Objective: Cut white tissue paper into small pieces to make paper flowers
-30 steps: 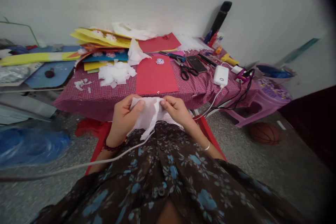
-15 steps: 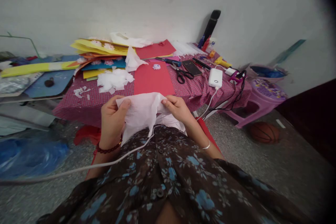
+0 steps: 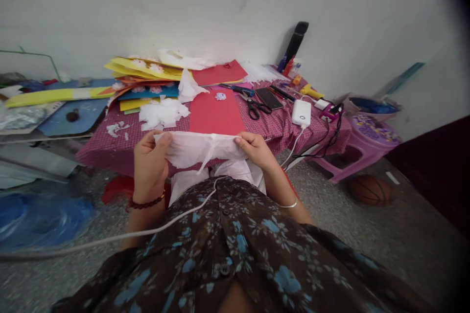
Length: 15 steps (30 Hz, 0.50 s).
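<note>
A thin white tissue is stretched between my two hands, above my lap and in front of the table edge. My left hand pinches its left end between thumb and fingers. At the right end, my right hand grips it the same way. A fold hangs down from the tissue's middle. Just beyond lies a red paper sheet with a small white-and-purple paper flower on it. Torn white tissue is heaped left of that sheet.
Black-handled scissors, a phone and a white device with a cable lie on the checked tablecloth. Stacked coloured papers stand at the back left. A white cable crosses my front. A pink stool and a basketball are to the right.
My hands have moved farther apart, the left one shifting left and the right one slightly right. The tissue is now pulled straighter and wider along its top edge.
</note>
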Available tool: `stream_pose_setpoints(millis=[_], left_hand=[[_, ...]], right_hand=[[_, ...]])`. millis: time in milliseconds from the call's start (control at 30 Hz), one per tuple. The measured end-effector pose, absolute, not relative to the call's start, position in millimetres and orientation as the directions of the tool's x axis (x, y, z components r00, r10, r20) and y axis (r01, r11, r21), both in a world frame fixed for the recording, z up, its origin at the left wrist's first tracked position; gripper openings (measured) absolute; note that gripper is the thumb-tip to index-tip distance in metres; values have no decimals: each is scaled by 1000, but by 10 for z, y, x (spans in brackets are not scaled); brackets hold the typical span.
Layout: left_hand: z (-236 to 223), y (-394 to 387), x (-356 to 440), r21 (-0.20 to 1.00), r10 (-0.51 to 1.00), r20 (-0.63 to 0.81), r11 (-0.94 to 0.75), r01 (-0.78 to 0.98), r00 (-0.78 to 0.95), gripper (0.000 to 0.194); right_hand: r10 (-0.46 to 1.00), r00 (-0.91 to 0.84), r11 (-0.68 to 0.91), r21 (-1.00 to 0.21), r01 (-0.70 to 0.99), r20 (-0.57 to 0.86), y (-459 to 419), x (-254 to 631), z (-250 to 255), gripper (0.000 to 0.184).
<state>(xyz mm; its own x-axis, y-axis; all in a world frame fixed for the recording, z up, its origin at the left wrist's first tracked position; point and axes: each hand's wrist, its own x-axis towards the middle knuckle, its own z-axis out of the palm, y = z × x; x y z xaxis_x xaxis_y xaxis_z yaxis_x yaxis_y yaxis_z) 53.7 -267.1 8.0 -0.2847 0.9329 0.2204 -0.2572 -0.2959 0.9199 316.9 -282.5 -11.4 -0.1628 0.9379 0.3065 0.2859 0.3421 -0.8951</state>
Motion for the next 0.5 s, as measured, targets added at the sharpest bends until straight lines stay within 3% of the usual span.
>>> stream_pose_setpoints(millis=[167,267,400,500], left_hand=[[52,-2641,537,921,942,202,-276,-277,-266,20],[67,-2672,595,932,969,153,-206,-298,-193,23],[87,-2731,660,952,991,103,-122,-279,-79,27],[64,-2737,631,961,990,129,-140,-238,-62,28]], right_hand=[[930,-219,355,-880,316,296,-2789,3230,-164,48],[893,-366,376,-879,292,261,-2794,3239,-161,38],[797,-560,432,-863,263,229,-2823,3170,-101,51],[790,-568,409,-889,206,232,-2821,3078,-76,35]])
